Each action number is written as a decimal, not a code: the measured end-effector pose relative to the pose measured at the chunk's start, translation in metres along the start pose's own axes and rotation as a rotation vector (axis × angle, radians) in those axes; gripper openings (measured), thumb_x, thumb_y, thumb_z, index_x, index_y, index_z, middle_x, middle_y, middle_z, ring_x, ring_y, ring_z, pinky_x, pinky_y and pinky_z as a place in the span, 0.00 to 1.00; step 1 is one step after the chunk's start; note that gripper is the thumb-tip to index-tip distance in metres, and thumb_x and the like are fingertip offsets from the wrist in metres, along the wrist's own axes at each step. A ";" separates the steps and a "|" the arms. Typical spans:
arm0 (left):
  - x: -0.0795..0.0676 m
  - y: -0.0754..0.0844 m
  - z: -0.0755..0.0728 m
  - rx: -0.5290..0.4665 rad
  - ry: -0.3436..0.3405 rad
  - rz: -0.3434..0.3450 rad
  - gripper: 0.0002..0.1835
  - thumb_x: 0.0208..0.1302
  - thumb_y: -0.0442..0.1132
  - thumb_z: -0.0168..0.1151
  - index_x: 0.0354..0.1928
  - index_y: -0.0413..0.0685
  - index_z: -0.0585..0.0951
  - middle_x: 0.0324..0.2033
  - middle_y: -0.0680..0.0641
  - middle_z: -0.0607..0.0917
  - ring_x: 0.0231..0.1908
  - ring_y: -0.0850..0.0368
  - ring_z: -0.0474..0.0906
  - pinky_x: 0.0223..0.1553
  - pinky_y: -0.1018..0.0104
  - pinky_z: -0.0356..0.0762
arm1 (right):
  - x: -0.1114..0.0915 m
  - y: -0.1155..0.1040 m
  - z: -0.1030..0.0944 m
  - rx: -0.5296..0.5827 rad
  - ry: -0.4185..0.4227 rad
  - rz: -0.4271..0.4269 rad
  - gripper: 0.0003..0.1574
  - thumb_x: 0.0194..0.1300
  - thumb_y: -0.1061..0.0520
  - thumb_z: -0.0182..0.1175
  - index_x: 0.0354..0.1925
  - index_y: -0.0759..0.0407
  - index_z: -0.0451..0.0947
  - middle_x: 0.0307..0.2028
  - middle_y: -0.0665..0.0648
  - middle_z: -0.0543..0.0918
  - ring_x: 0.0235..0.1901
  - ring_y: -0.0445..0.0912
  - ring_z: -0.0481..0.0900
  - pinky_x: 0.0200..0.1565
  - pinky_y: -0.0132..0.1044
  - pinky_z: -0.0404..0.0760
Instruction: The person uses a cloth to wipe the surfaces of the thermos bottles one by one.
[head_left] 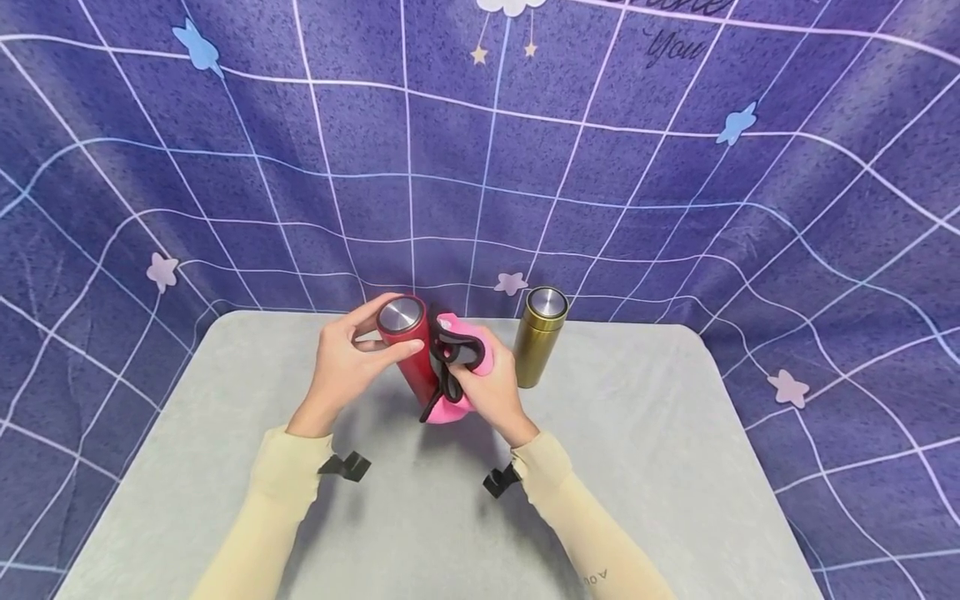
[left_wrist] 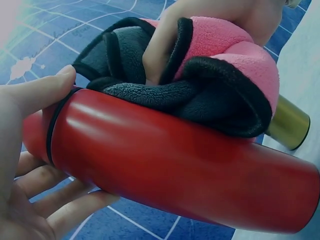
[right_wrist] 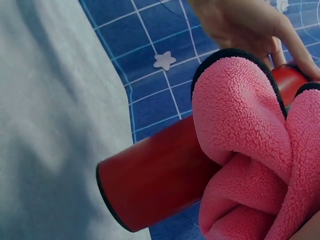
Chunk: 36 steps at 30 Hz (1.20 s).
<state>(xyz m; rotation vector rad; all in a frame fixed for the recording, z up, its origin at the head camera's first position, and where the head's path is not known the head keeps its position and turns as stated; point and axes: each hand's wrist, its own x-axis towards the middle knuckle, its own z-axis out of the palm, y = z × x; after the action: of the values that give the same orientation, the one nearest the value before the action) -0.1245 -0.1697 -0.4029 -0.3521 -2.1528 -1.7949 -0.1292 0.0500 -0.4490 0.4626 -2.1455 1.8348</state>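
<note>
My left hand (head_left: 337,367) grips a red thermos bottle (head_left: 415,372) near its silver-topped lid, thumb on one side and fingers on the other. The bottle leans slightly in the head view, and its lower end is partly covered by the cloth. Bunched in my right hand (head_left: 495,387) is a fluffy cloth (left_wrist: 230,40), pink on one face and dark grey on the other, with black edging. Its folds lie against the bottle's side in the left wrist view. The right wrist view shows the bottle's black-rimmed base (right_wrist: 115,200) sticking out past the pink folds.
A gold thermos bottle (head_left: 536,346) stands upright on the grey-white table (head_left: 630,467), just right of my right hand. Behind and beside the table hangs a purple-blue curtain (head_left: 360,208) with grid lines and stars.
</note>
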 end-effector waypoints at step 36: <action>0.014 0.004 0.007 0.106 -0.007 -0.236 0.35 0.64 0.53 0.79 0.69 0.47 0.83 0.54 0.41 0.91 0.54 0.46 0.90 0.47 0.74 0.85 | -0.006 -0.014 -0.008 -0.574 -0.079 -0.601 0.37 0.45 0.61 0.76 0.58 0.53 0.86 0.54 0.56 0.85 0.51 0.52 0.82 0.52 0.45 0.86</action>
<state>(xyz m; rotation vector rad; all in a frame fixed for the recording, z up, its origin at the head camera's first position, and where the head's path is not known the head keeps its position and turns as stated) -0.1359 -0.1627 -0.3950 -0.0811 -2.3676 -1.7890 -0.1181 0.0560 -0.4375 0.9119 -2.1312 0.8537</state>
